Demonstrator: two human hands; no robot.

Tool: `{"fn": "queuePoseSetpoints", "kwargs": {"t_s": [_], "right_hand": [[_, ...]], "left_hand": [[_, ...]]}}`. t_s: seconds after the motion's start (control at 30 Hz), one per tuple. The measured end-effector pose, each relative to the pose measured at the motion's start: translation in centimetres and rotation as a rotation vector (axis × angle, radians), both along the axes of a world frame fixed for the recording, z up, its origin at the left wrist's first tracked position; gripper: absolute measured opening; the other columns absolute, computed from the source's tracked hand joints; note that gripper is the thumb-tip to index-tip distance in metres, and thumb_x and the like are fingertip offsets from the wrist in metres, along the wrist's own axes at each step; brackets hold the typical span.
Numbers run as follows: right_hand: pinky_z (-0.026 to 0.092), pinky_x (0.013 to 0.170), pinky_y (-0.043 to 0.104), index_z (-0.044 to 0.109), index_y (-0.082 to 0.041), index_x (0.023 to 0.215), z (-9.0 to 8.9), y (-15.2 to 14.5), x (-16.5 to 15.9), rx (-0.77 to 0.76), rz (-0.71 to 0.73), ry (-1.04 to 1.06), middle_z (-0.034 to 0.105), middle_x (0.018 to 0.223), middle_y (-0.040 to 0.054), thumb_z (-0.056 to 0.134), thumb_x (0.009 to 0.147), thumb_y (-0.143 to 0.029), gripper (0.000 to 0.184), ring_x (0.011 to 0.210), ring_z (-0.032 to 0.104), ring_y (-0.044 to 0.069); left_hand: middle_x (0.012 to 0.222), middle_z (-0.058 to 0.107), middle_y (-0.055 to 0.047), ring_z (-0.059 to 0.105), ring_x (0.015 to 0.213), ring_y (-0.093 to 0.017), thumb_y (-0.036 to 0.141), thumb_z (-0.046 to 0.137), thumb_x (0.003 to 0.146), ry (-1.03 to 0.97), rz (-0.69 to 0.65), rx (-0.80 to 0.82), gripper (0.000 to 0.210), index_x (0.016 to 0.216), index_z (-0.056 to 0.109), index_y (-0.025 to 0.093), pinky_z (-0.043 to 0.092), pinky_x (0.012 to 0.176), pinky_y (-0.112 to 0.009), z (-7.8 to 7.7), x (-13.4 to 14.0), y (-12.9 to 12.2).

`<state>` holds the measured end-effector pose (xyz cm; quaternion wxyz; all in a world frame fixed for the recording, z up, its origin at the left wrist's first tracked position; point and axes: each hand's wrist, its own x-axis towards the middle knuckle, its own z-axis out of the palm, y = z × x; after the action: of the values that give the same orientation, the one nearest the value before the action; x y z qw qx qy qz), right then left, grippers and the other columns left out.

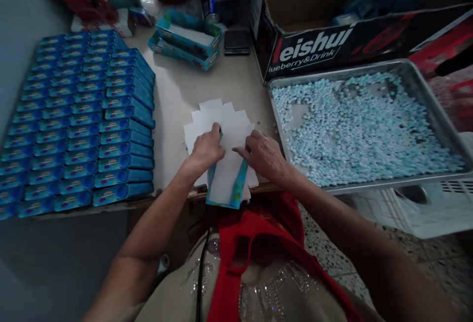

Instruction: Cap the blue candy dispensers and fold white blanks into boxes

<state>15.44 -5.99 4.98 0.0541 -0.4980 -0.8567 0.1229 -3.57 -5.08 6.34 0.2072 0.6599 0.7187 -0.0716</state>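
Observation:
A partly folded cardboard box [224, 182], white inside with blue-green printed sides, lies on a fan of flat white card blanks [231, 115] at the table's front edge. My left hand [208, 148] grips its left side, thumb and fingers bent over the raised edge. On the opposite side my right hand [264, 153] has its fingers curled around the wall, the thumb stretched inward over the white inside. Both hands partly hide the box's long sides. The box's near end lies flat and points toward my red apron [254, 263].
Rows of blue packs [84, 130] fill the left side. To the right, a metal tray [354, 185] holds many small pale-blue and white pieces. Behind it stands a black-printed carton [314, 48]. Blue open-topped boxes [185, 36] and a dark flat device [237, 42] lie at the back.

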Motion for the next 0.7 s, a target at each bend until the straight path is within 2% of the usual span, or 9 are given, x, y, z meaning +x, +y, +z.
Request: {"fn": "queuePoseSetpoints", "kwargs": {"t_s": [0.03, 0.07, 0.17, 0.27, 0.33, 0.4, 0.5, 0.63, 0.7], "right_hand": [[0.049, 0.087, 0.037, 0.068, -0.017, 0.102, -0.5, 0.4, -0.1, -0.007, -0.084, 0.040, 0.066, 0.110, 0.0141, 0.060, 0.099, -0.032, 0.017, 0.103, 0.062, 0.028], [0.050, 0.088, 0.038, 0.065, -0.016, 0.110, -1.1, 0.9, -0.1, -0.020, -0.159, 0.083, 0.065, 0.116, 0.0152, 0.065, 0.095, -0.030, 0.020, 0.105, 0.062, 0.029], [0.053, 0.088, 0.043, 0.050, -0.013, 0.137, -2.9, 2.2, -0.2, -0.095, -0.314, 0.215, 0.065, 0.123, 0.0180, 0.068, 0.086, -0.025, 0.055, 0.106, 0.064, 0.031], [0.054, 0.084, 0.046, 0.025, -0.013, 0.159, -3.9, 2.4, -0.3, -0.135, -0.357, 0.337, 0.068, 0.117, 0.0175, 0.055, 0.088, -0.023, 0.078, 0.095, 0.066, 0.031], [0.055, 0.082, 0.046, 0.018, -0.013, 0.163, -4.1, 2.1, -0.7, -0.153, -0.368, 0.381, 0.069, 0.118, 0.0180, 0.049, 0.088, -0.021, 0.082, 0.094, 0.066, 0.031], [0.054, 0.087, 0.044, 0.027, -0.012, 0.161, -3.8, 1.7, -1.1, -0.173, -0.368, 0.351, 0.067, 0.125, 0.0195, 0.045, 0.088, -0.018, 0.076, 0.104, 0.066, 0.031], [0.052, 0.097, 0.041, 0.051, -0.014, 0.147, -2.8, 1.2, -2.0, -0.178, -0.348, 0.226, 0.064, 0.132, 0.0188, 0.044, 0.089, -0.013, 0.059, 0.117, 0.062, 0.030], [0.052, 0.089, 0.040, 0.069, -0.021, 0.130, -1.4, 1.4, -2.5, -0.189, -0.275, 0.076, 0.064, 0.126, 0.0155, 0.043, 0.097, -0.016, 0.042, 0.104, 0.064, 0.029], [0.051, 0.087, 0.039, 0.074, -0.021, 0.123, -1.0, 2.0, -2.3, -0.147, -0.198, 0.026, 0.063, 0.126, 0.0161, 0.043, 0.101, -0.019, 0.038, 0.110, 0.062, 0.030]], "left_hand": [[0.110, 0.076, -0.018, 0.074, 0.106, -0.038, 0.016, 0.064, 0.080, -0.019, 0.024, -0.013, 0.063, 0.140, 0.048, 0.016, 0.055, 0.087, -0.044, -0.1, -0.1, -0.2], [0.110, 0.076, -0.018, 0.073, 0.106, -0.038, 0.017, 0.065, 0.079, -0.039, 0.052, -0.017, 0.065, 0.142, 0.047, 0.016, 0.055, 0.088, -0.044, -0.3, -0.2, -0.4], [0.110, 0.076, -0.016, 0.073, 0.106, -0.038, 0.020, 0.066, 0.079, -0.136, 0.154, 0.071, 0.070, 0.147, 0.048, 0.019, 0.056, 0.090, -0.047, -1.5, -0.4, -0.8], [0.119, 0.073, -0.014, 0.072, 0.107, -0.035, 0.016, 0.064, 0.079, -0.261, 0.213, 0.295, 0.068, 0.146, 0.055, 0.023, 0.057, 0.092, -0.047, -3.3, -0.2, -1.0], [0.125, 0.070, -0.012, 0.071, 0.106, -0.031, 0.014, 0.062, 0.077, -0.335, 0.218, 0.391, 0.065, 0.141, 0.061, 0.025, 0.058, 0.090, -0.043, -4.2, 0.1, -1.1], [0.125, 0.069, -0.009, 0.070, 0.106, -0.028, 0.012, 0.059, 0.078, -0.393, 0.241, 0.409, 0.062, 0.138, 0.064, 0.027, 0.058, 0.088, -0.039, -4.5, 0.5, -1.3], [0.125, 0.069, -0.007, 0.070, 0.107, -0.025, 0.010, 0.055, 0.079, -0.442, 0.316, 0.385, 0.063, 0.139, 0.065, 0.026, 0.058, 0.088, -0.036, -4.3, 0.9, -1.4], [0.129, 0.070, -0.010, 0.070, 0.114, -0.028, 0.012, 0.055, 0.083, -0.403, 0.310, 0.342, 0.059, 0.140, 0.066, 0.022, 0.057, 0.094, -0.039, -3.5, 0.8, -0.9], [0.129, 0.072, -0.009, 0.069, 0.118, -0.030, 0.014, 0.060, 0.083, -0.376, 0.295, 0.341, 0.055, 0.136, 0.069, 0.022, 0.056, 0.099, -0.040, -3.3, 0.6, -0.5]]}}
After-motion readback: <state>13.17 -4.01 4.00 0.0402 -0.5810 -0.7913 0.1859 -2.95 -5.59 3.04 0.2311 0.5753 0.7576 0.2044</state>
